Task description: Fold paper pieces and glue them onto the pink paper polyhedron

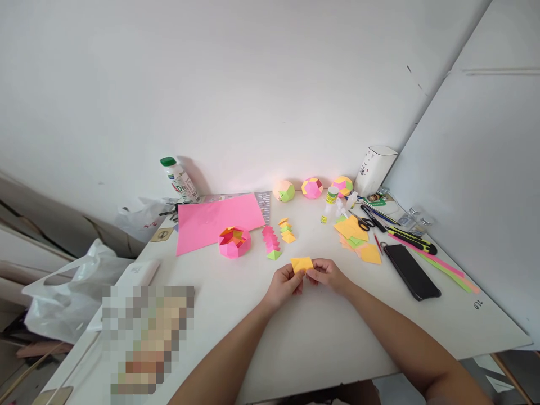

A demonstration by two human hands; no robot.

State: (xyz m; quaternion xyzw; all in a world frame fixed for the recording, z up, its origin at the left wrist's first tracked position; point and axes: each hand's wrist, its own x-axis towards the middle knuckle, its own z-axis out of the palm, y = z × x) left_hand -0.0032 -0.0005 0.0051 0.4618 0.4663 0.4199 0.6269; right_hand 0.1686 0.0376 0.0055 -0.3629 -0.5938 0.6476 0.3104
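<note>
Both my hands meet over the middle of the white table (320, 332) and pinch a small orange-yellow folded paper (302, 264). My left hand (285, 286) grips its left edge with closed fingers. My right hand (328, 275) grips its right edge the same way. Just beyond the paper lie a row of pink folded units (270, 239) with a green one (274, 255) at the near end, and a short row of orange and green units (287, 229). A pink half-built paper ball (234, 241) sits to the left of them.
A pink sheet (217, 219) lies at the back left beside a green-capped bottle (179, 180). Three paper balls (312, 187) line the wall. Loose orange and green squares (356, 236), scissors (366, 223), glue (329, 203), a cutter (415, 241), a black phone (411, 271) and paper strips (447, 269) fill the right side. A plastic bag (67, 292) hangs off the left edge.
</note>
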